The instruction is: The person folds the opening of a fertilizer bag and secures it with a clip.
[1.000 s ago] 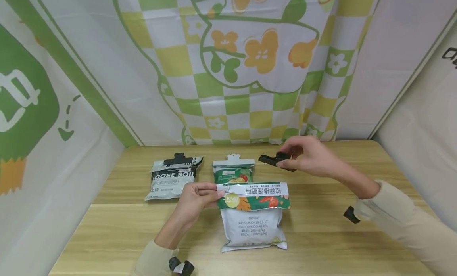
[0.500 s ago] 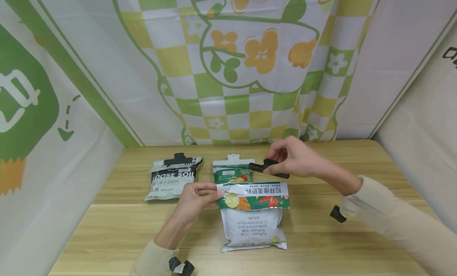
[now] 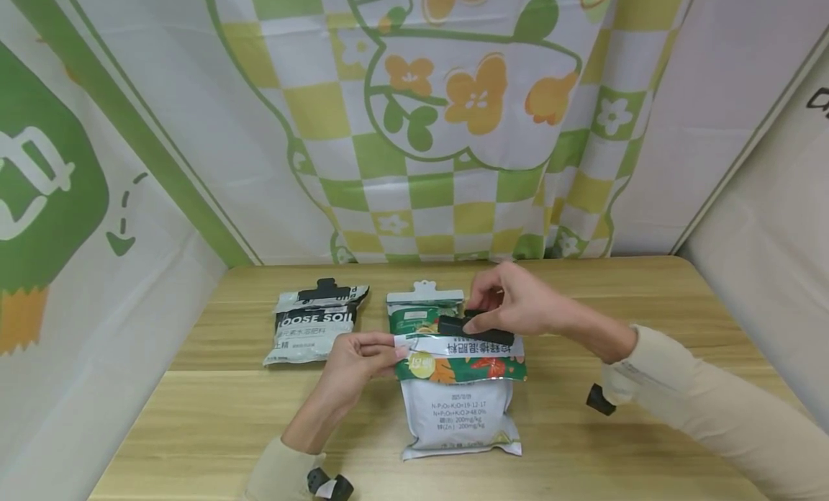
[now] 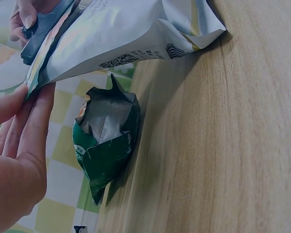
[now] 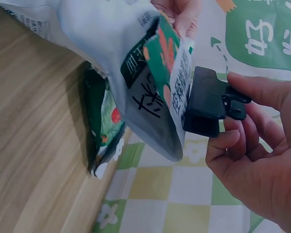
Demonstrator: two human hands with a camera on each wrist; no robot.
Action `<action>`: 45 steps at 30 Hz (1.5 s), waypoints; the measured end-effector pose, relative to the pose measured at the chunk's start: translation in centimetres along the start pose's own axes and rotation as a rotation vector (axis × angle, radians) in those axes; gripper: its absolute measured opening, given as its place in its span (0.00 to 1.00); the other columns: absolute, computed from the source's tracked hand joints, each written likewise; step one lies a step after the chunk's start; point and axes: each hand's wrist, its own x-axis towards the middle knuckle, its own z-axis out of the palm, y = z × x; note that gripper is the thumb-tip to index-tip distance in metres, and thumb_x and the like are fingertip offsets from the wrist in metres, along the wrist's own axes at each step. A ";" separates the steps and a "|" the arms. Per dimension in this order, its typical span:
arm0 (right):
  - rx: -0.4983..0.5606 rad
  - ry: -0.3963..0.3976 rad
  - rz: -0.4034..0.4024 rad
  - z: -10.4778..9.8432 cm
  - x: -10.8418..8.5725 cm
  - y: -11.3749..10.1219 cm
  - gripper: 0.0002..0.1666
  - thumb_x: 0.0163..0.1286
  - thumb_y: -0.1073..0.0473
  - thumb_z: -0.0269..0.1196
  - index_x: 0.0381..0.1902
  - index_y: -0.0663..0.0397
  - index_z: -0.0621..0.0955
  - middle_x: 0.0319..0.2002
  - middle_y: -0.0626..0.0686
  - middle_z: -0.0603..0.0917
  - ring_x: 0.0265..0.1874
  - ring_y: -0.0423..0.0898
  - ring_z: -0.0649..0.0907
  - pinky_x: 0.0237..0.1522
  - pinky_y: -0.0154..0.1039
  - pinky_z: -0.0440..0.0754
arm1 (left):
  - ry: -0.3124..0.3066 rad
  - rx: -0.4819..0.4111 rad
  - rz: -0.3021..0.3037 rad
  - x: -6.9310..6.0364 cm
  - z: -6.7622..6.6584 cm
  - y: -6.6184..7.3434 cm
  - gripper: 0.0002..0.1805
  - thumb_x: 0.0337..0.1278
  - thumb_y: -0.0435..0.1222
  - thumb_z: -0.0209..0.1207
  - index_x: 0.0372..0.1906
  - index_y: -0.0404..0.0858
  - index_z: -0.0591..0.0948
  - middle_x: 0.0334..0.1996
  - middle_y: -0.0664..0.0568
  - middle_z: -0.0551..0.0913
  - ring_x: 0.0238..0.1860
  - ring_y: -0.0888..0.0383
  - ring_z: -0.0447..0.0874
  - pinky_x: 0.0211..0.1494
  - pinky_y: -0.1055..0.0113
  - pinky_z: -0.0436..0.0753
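Note:
A white fertilizer bag (image 3: 456,414) stands mid-table, its printed green-and-white top folded over toward me. My left hand (image 3: 356,364) pinches the left end of that fold between thumb and fingers. At the fold's upper edge, my right hand (image 3: 521,303) holds a wide black clip (image 3: 479,332) by its handles. In the right wrist view, the clip (image 5: 203,102) lies right against the folded edge; whether its mouth is over the edge I cannot tell. The left wrist view shows the fingers (image 4: 31,131) of my left hand at the fold's corner.
Behind the held bag is a green bag (image 3: 414,319) with a white clip (image 3: 424,292) along its top. Farther left lies a soil bag (image 3: 311,335) with a black clip (image 3: 325,290). A patterned curtain (image 3: 434,191) hangs at the table's (image 3: 615,429) back edge.
My right hand has moved left and down with the black clip, from right of the green bag to the fold's upper edge. My left hand and the white bag have stayed in place.

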 end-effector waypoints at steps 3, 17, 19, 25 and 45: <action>-0.010 -0.004 -0.011 0.2 0.1 0.2 0.08 0.57 0.63 0.79 0.29 0.50 0.87 0.30 0.48 0.86 0.28 0.40 0.81 0.31 0.31 0.82 | 0.005 0.004 0.001 0.0 0.0 0.0 0.16 0.59 0.25 0.70 0.50 0.22 0.84 0.40 0.44 0.94 0.37 0.58 0.94 0.47 0.64 0.94; -0.032 -0.122 -0.052 -0.4 1.5 -0.2 0.06 0.61 0.61 0.78 0.31 0.51 0.88 0.30 0.49 0.86 0.27 0.41 0.80 0.32 0.32 0.81 | -0.007 0.004 0.010 -0.1 0.0 -0.1 0.18 0.60 0.26 0.69 0.53 0.21 0.83 0.39 0.46 0.94 0.36 0.59 0.94 0.47 0.65 0.94; -0.023 -0.140 -0.038 -0.4 1.7 -0.2 0.06 0.61 0.61 0.78 0.32 0.50 0.88 0.31 0.49 0.87 0.28 0.42 0.81 0.32 0.32 0.82 | -0.001 0.008 0.005 -0.1 0.1 -0.2 0.18 0.60 0.26 0.70 0.53 0.21 0.83 0.39 0.46 0.94 0.36 0.59 0.94 0.47 0.65 0.94; -0.003 -0.183 0.005 -0.7 2.5 0.5 0.07 0.61 0.60 0.78 0.34 0.50 0.88 0.32 0.49 0.88 0.29 0.43 0.83 0.32 0.33 0.84 | 0.029 0.012 -0.006 -0.1 0.3 -0.1 0.17 0.60 0.26 0.70 0.53 0.23 0.84 0.40 0.45 0.94 0.37 0.59 0.94 0.46 0.67 0.93; 0.058 -0.268 0.084 -0.9 3.8 1.2 0.09 0.62 0.58 0.78 0.36 0.52 0.87 0.33 0.49 0.87 0.32 0.44 0.84 0.37 0.36 0.86 | 0.060 -0.025 0.010 -0.1 0.8 -0.3 0.16 0.60 0.24 0.68 0.53 0.23 0.84 0.38 0.44 0.94 0.35 0.59 0.93 0.44 0.68 0.93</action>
